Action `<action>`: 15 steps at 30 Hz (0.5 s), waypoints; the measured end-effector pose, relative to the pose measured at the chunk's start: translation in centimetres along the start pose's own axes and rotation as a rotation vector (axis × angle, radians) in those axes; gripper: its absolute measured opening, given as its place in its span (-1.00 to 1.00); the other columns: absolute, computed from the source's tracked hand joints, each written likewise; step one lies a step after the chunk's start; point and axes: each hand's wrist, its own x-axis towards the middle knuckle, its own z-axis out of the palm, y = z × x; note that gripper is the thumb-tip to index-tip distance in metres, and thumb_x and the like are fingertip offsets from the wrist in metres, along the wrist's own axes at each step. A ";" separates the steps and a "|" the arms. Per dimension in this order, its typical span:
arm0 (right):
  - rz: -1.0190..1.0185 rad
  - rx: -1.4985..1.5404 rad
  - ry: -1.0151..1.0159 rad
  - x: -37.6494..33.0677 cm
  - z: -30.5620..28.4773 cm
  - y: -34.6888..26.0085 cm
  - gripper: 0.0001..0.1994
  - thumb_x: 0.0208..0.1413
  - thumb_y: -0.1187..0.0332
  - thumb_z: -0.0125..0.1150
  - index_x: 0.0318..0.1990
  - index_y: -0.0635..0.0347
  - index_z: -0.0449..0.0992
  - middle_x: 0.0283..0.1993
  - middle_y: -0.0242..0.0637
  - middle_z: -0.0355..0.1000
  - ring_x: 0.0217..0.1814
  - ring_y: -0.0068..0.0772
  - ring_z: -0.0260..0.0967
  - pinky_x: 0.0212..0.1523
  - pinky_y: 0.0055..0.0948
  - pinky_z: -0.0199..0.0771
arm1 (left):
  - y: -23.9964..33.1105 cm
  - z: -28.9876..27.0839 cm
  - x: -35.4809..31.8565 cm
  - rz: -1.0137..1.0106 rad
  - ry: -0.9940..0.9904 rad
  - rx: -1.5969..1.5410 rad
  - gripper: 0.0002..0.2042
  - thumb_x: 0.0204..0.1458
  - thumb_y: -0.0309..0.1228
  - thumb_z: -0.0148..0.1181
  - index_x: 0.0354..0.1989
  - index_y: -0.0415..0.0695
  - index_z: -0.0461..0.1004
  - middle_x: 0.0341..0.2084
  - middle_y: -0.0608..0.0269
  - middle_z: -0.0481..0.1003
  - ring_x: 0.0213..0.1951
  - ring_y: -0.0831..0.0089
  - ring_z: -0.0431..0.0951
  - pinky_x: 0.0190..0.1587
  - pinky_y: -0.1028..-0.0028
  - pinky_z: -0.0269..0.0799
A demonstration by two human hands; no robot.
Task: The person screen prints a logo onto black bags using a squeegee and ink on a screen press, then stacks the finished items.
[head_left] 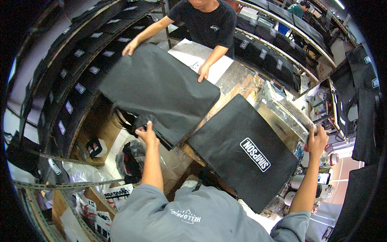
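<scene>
A plain black fabric bag (pixel 161 88) spreads at an angle over the far left part of the table. My left hand (pixel 148 135) is closed on its near edge, thumb up, beside dark straps that hang off that side. Across from me, a co-worker's two hands (pixel 203 72) touch the bag's far edge. A second black bag (pixel 225 133) lies flat in front of me, a white printed label (pixel 256 154) on its face. My right hand (pixel 317 140) is closed on the near right end of a flat frame (pixel 288 111), which lies beyond the second bag; its fingers are partly hidden.
Shelves (pixel 76 76) stacked with black labelled bags curve along the left, and more shelves (pixel 262 52) stand at the back. Jars and a phone (pixel 323 178) sit right of the table. A clear plastic bag (pixel 131 159) lies at lower left. White sheets (pixel 193 56) lie by the co-worker.
</scene>
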 end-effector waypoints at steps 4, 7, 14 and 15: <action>0.042 -0.023 -0.110 0.6 -1.6 -1.2 -0.49 0.37 -0.07 0.08 0.04 0.27 0.56 -0.08 -0.06 0.53 0.01 0.03 0.44 0.04 -0.10 0.27 | -0.5 2.8 -3.7 0.372 0.090 0.472 -0.48 0.05 -0.46 0.39 0.10 -0.29 0.23 0.01 -0.14 0.44 0.07 -0.09 0.50 0.22 0.13 0.34; 0.027 -0.008 -0.058 0.3 -1.0 -0.5 -0.50 0.37 -0.07 0.08 0.03 0.25 0.56 -0.07 -0.07 0.53 0.04 0.03 0.45 0.06 -0.10 0.28 | 0.9 4.2 -5.2 0.377 0.012 0.628 -0.54 0.08 -0.49 0.30 0.10 -0.29 0.25 -0.05 -0.26 0.47 0.09 -0.23 0.49 0.17 0.10 0.36; 0.024 0.012 -0.071 0.6 0.1 -0.1 -0.50 0.35 -0.06 0.10 0.04 0.26 0.56 0.02 -0.04 0.55 0.10 0.05 0.45 0.10 -0.06 0.31 | -4.9 3.7 -4.5 0.255 0.112 0.594 -0.31 -0.01 -0.43 0.49 0.21 -0.36 0.19 0.06 -0.20 0.48 0.13 -0.13 0.52 0.24 0.15 0.38; 0.009 0.016 -0.042 0.3 0.4 0.0 -0.50 0.35 -0.07 0.11 0.03 0.26 0.56 0.02 -0.03 0.55 0.09 0.05 0.45 0.10 -0.06 0.31 | -6.1 2.9 -4.7 0.153 0.128 0.594 -0.23 0.01 -0.38 0.49 0.30 -0.41 0.15 0.08 -0.25 0.49 0.14 -0.16 0.53 0.25 0.12 0.39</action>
